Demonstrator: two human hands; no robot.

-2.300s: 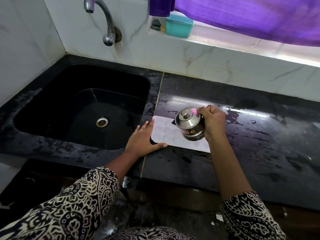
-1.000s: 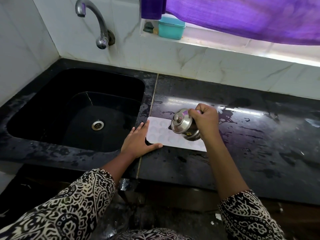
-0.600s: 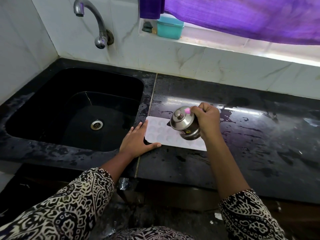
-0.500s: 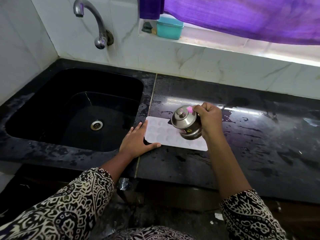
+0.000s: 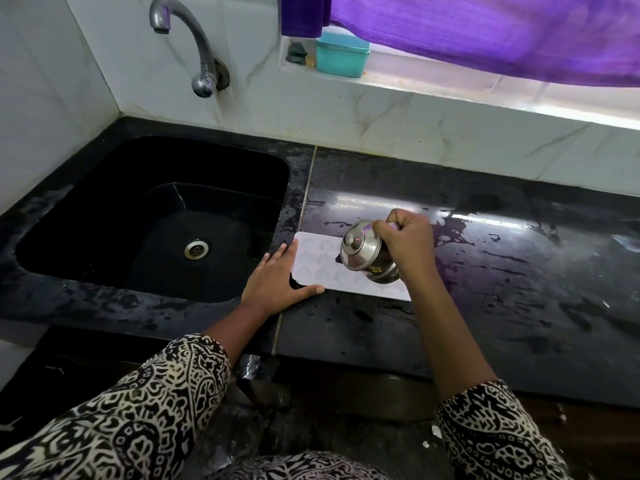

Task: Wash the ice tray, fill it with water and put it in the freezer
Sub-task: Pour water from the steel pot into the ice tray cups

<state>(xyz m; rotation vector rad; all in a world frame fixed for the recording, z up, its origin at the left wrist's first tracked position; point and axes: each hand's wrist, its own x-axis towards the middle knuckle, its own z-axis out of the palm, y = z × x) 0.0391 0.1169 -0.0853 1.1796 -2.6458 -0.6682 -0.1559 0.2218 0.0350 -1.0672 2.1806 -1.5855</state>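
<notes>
A white ice tray [image 5: 317, 261] lies flat on the wet black counter [image 5: 502, 289], just right of the sink. My left hand [image 5: 275, 284] presses its left end, fingers spread, thumb along the front edge. My right hand [image 5: 407, 242] grips a small lidded steel jug [image 5: 367, 252], tilted left over the tray's right half. The jug and hand hide the tray's middle and part of its right half.
A black sink [image 5: 152, 220] with a round drain [image 5: 196, 248] sits to the left, under a curved steel tap [image 5: 194, 46]. A teal box [image 5: 341, 57] stands on the window ledge below a purple curtain [image 5: 485, 32]. Water puddles streak the counter.
The steel jug in my right hand has tipped and shifted slightly over the tray. My left hand stays on the tray's left end.
</notes>
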